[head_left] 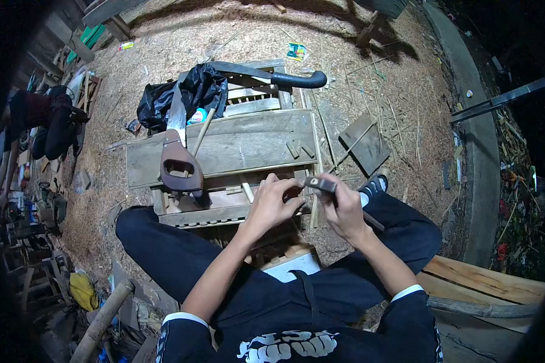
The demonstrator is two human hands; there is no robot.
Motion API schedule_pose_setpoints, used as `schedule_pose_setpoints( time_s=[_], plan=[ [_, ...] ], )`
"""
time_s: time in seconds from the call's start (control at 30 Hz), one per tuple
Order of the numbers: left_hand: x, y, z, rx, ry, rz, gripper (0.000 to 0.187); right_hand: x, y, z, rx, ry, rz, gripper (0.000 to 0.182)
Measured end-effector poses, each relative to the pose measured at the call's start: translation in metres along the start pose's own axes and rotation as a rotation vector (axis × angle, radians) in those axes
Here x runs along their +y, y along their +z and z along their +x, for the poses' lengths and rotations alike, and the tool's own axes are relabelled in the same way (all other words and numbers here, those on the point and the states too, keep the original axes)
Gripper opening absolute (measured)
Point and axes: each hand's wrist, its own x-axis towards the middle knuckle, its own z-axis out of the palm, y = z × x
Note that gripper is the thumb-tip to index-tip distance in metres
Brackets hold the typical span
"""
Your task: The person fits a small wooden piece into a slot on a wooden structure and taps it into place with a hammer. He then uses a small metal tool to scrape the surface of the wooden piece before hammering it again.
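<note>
My right hand [343, 212] is wrapped round a hammer [322, 184], its metal head pointing left near my left fingertips. Part of the handle shows below the hand. My left hand [274, 204] is curled at the near right corner of a wooden frame [218, 216], fingers pinched together; what they hold, if anything, is hidden or too small to name. Across the frame lies a wide wooden board [254, 142]. A handsaw [180, 163] with a brown handle rests on the board's left part. Short wood pieces [300, 150] lie at its right end.
Behind the board are a black plastic bag [203, 91] and a large blade with a black handle [300, 79]. A square wood piece [364, 145] lies on the shavings-covered ground at right. Another person [51, 118] crouches at far left. Planks [484, 281] lie at lower right.
</note>
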Motion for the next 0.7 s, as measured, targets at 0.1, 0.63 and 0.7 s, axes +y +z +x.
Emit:
schedule_pose_setpoints(
  time_s=[0.1,0.63,0.7],
  plan=[
    [0.000,-0.001,0.002,-0.048,0.031,0.003,0.038,0.003,0.003,-0.001,0.034,0.115,0.068,0.032],
    [-0.008,0.004,0.000,0.098,0.183,-0.097,0.052,0.029,0.027,-0.022,0.010,0.376,0.222,0.041],
    [-0.007,0.004,-0.001,0.111,0.174,-0.106,0.053,0.025,0.028,-0.020,0.027,0.385,0.269,0.042]
  ],
)
